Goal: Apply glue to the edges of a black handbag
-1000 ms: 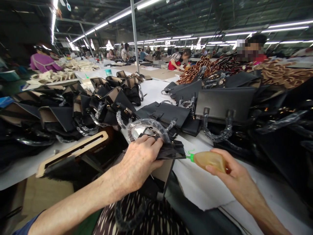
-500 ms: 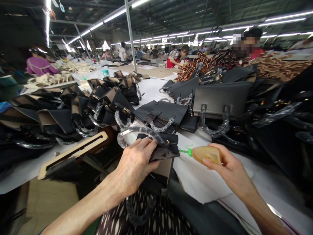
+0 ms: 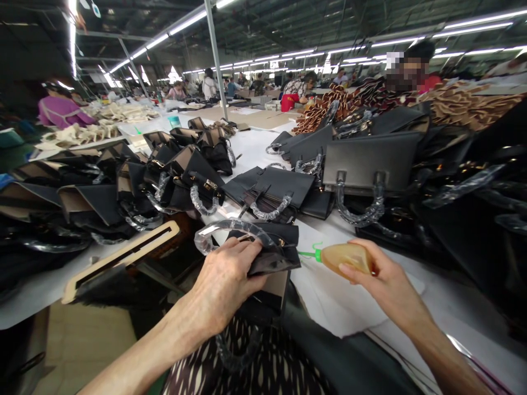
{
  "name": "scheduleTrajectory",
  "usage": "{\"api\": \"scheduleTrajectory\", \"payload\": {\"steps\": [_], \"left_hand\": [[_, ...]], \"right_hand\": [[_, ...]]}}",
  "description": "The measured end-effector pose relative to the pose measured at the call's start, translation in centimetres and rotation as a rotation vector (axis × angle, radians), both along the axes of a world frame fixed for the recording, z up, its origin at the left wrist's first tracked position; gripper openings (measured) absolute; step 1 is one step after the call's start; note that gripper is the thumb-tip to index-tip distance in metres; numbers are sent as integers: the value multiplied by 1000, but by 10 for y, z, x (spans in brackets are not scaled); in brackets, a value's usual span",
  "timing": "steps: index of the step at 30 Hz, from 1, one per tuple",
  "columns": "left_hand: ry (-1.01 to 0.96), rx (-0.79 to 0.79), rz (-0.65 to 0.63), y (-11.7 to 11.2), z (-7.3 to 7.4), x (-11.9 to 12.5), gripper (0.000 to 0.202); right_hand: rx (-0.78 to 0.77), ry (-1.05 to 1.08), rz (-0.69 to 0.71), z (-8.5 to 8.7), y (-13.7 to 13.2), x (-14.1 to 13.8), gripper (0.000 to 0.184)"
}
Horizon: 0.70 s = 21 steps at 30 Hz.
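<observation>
My left hand (image 3: 230,280) is closed on the upper part of a black handbag (image 3: 276,258), the thumb below and the fingers over it. A plastic-wrapped handle (image 3: 236,226) arches up beyond my fingers; a second wrapped handle (image 3: 239,351) hangs down over my lap. My right hand (image 3: 376,274) is wrapped round a squeeze bottle (image 3: 342,259) of amber liquid, tilted on its side. Its thin green nozzle (image 3: 307,254) points left, with the tip at the bag's right edge. Whether liquid is coming out cannot be seen.
Black handbags (image 3: 94,206) crowd the left side, and more (image 3: 370,164) stand on the right. A cream slotted frame (image 3: 123,260) juts out at the left. White paper (image 3: 333,299) covers the table under the bottle. Brown strips (image 3: 319,109) are heaped behind; co-workers sit farther off.
The whole view has shifted slightly. My hands, the bag and the bottle keep nearly the same positions, with the nozzle still at the bag's right edge.
</observation>
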State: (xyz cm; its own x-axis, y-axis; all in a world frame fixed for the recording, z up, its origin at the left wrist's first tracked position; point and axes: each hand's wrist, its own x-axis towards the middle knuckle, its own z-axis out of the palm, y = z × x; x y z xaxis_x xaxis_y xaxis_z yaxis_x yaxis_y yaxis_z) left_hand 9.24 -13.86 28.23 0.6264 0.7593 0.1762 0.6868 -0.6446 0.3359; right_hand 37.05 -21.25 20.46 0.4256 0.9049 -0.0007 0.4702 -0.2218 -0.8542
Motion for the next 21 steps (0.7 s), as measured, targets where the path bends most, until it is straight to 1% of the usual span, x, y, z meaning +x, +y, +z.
{"api": "scheduleTrajectory", "payload": {"steps": [3, 6, 11, 14, 17, 21], "left_hand": [[-12, -41, -9, 0, -1, -2, 10], [-19, -66, 8, 1, -1, -3, 13], [-31, -78, 33, 0, 0, -3, 17], [-51, -102, 40, -2, 0, -4, 17], [-98, -111, 37, -3, -2, -5, 19], [-136, -87, 12, -3, -7, -7, 21]], "right_hand": [[14, -31, -51, 3, 5, -4, 49], [33, -40, -75, 1, 7, -6, 49], [64, -29, -110, -5, 5, -6, 49], [71, -25, -135, -6, 2, -5, 50], [65, -17, -136, -3, -2, -4, 52], [38, 26, -94, 2, -6, -4, 54]]}}
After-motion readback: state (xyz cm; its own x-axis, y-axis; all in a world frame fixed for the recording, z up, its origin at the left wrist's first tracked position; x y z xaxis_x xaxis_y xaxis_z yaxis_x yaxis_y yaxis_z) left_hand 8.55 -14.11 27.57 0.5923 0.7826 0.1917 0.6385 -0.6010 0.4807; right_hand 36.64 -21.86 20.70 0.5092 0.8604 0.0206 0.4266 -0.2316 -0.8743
